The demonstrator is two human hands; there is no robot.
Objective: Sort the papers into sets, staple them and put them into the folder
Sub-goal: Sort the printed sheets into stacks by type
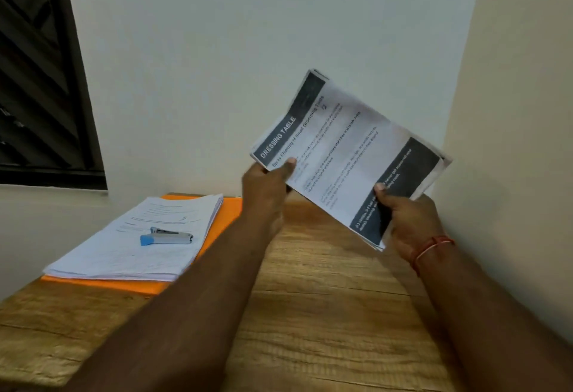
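I hold a thin set of printed sheets (347,150), headed "DRESSING TABLE" with dark bands, tilted in the air above the table's far right. My left hand (266,187) grips its lower left corner, thumb on the front. My right hand (403,215) grips its bottom edge by the dark band, thumb on top. At the left a thick stack of white papers (124,252) lies on an orange folder (229,215). A stapler (166,236) with a blue end rests on top of that stack.
The wooden table (310,314) stands in a corner, with a white wall behind and a cream wall close on the right. A dark window frame (46,81) is at the upper left. A red thread circles my right wrist.
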